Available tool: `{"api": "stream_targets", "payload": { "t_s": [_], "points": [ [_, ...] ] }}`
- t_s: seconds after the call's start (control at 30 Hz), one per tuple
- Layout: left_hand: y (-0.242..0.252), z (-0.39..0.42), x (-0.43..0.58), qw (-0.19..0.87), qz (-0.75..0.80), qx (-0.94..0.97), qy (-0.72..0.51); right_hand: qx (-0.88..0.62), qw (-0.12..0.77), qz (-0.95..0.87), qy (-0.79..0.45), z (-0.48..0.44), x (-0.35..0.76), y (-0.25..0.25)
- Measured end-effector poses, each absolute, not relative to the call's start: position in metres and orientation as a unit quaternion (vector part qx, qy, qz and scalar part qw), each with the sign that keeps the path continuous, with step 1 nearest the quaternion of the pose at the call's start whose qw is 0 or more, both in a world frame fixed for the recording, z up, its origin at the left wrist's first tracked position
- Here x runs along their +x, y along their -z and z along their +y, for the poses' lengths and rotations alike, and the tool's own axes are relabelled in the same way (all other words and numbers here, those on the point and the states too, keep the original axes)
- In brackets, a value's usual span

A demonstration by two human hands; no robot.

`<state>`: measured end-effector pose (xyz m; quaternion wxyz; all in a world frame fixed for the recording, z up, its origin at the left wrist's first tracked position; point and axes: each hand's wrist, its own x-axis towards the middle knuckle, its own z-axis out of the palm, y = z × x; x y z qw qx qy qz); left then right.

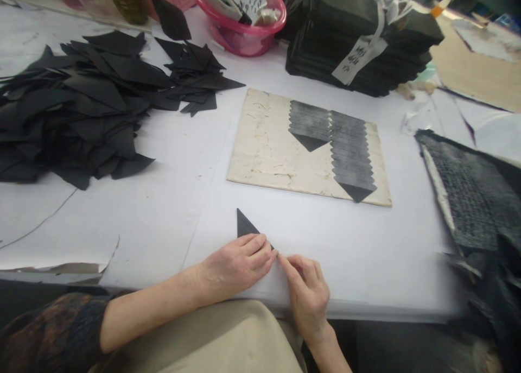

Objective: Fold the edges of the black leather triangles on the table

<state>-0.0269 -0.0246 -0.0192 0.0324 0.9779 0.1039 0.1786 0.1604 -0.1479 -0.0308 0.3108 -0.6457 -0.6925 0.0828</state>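
A small black folded triangle lies on the white table near its front edge. My left hand rests over its lower part, fingers pressed together on it. My right hand pinches at the triangle's right-hand tip, thumb and forefinger closed beside my left fingertips. Beyond my hands is a cream board bearing two rows of overlapping dark folded pieces with zigzag edges and a pointed lower end. A big loose pile of black pieces is at the left.
At the back stand a pink basin with papers in it and a tied stack of black material with a handwritten label. A smaller group of black pieces lies left of the board. Dark textured fabric covers the right side.
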Motion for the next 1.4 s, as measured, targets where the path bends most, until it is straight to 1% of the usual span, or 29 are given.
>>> {"api": "stream_targets", "payload": {
  "t_s": [0.2, 0.47, 0.53, 0.63, 0.7, 0.77, 0.9, 1.0, 1.23, 1.3, 1.4],
  "points": [
    [0.016, -0.023, -0.025, 0.044, 0.097, 0.978, -0.181, -0.647, 0.284, -0.704, -0.067, -0.144, 0.159, 0.029],
    [0.015, -0.025, -0.022, 0.043, 0.102, 0.978, -0.179, -0.658, 0.277, -0.698, -0.061, -0.144, 0.158, 0.029],
    [0.015, -0.025, -0.022, 0.046, 0.105, 0.977, -0.178, -0.663, 0.293, -0.685, -0.076, -0.143, 0.159, 0.030],
    [0.017, -0.026, -0.021, 0.065, 0.124, 0.973, -0.182, -0.672, 0.355, -0.634, -0.141, -0.142, 0.161, 0.029],
    [0.017, -0.029, -0.022, 0.096, 0.148, 0.967, -0.182, -0.675, 0.398, -0.592, -0.189, -0.141, 0.161, 0.025],
    [0.016, -0.032, -0.025, 0.135, 0.167, 0.962, -0.168, -0.672, 0.420, -0.568, -0.222, -0.141, 0.161, 0.021],
    [0.008, -0.038, -0.033, 0.197, 0.166, 0.960, -0.109, -0.671, 0.433, -0.542, -0.261, -0.147, 0.158, 0.015],
    [0.004, -0.045, -0.040, 0.218, 0.160, 0.960, -0.076, -0.676, 0.429, -0.532, -0.275, -0.154, 0.154, 0.013],
    [0.003, -0.056, -0.043, 0.219, 0.144, 0.960, -0.100, -0.682, 0.435, -0.498, -0.312, -0.162, 0.151, 0.007],
    [-0.005, -0.053, -0.038, 0.267, 0.170, 0.941, -0.120, -0.682, 0.451, -0.464, -0.340, -0.164, 0.150, 0.004],
    [-0.024, -0.047, -0.028, 0.430, 0.225, 0.863, -0.144, -0.671, 0.481, -0.395, -0.402, -0.167, 0.150, -0.004]
  ]
}}
